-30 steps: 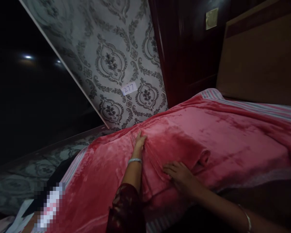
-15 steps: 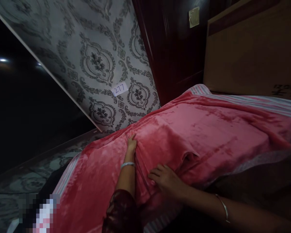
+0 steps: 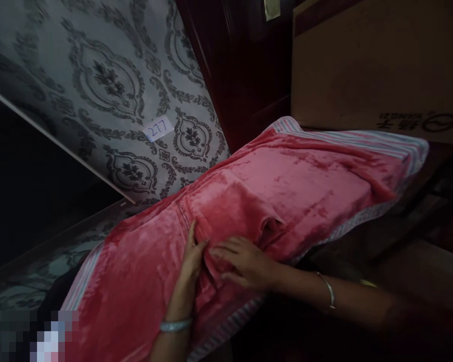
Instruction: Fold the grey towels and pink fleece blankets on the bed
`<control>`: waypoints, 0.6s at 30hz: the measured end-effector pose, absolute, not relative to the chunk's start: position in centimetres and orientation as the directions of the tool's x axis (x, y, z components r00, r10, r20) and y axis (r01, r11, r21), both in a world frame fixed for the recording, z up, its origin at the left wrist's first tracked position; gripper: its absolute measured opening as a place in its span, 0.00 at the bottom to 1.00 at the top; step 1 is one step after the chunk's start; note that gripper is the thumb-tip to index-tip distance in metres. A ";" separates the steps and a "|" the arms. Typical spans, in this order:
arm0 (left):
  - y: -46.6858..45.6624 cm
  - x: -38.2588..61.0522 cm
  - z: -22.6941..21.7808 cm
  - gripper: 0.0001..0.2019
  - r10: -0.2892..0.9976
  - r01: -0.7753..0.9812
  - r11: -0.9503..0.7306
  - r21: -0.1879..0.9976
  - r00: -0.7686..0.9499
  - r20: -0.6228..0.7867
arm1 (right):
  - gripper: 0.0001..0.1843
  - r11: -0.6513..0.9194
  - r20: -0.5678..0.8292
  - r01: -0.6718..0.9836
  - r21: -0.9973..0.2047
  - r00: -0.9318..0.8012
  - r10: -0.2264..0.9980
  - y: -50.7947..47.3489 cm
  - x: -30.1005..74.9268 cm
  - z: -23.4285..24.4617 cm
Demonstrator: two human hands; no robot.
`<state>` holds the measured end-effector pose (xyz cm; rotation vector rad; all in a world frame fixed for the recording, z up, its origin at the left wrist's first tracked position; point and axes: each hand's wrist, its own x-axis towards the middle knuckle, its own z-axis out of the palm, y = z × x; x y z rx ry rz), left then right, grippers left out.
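Observation:
A red plush piece of fabric (image 3: 226,206) lies over a larger pink-red plush cloth (image 3: 132,266) with a striped edge. Its right side ends in an open, sleeve-like fold, and a seam or band runs along its left. My left hand (image 3: 192,256) rests near that seam, thumb and fingers apart, touching the plush. To its right, my right hand (image 3: 247,262) lies across the fabric's lower part, fingers stretched out and thumb separate. Folds bunch up between the two hands. Both wrists wear silver bangles. What exact garment this is, I cannot tell.
Grey patterned wallpaper (image 3: 109,80) with a paper label (image 3: 158,128) reading 277 rises behind the cloth. A dark red wooden panel (image 3: 241,65) stands beside it. At the back right is a large cardboard box (image 3: 362,65). A dark glossy panel (image 3: 33,191) fills the left.
My left hand has drawn back toward me from the fabric's far end. My right hand has spread over the fabric, closer to the left. The view has shifted right.

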<state>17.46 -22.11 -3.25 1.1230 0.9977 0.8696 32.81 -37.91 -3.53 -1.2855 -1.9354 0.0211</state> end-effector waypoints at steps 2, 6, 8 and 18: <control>-22.9 17.6 -2.8 0.46 0.917 -0.074 0.228 0.971 0.350 -0.189 | 0.27 0.392 0.713 0.823 -0.412 0.023 0.701 -39.5 35.0 -4.5; -23.5 18.3 -1.7 0.46 0.917 -0.072 0.260 0.963 0.332 -0.222 | 0.41 0.062 0.688 0.852 -0.520 0.374 0.622 -41.0 39.9 -6.6; -23.5 18.4 -1.4 0.46 0.919 -0.066 0.265 0.962 0.318 -0.232 | 0.48 0.000 0.633 0.831 -0.556 0.424 0.647 -40.5 41.4 -7.4; -23.9 18.0 -3.3 0.47 0.934 0.007 0.161 0.987 0.321 -0.155 | 0.40 -0.122 0.433 0.690 -0.713 0.571 0.697 -38.9 46.3 -10.1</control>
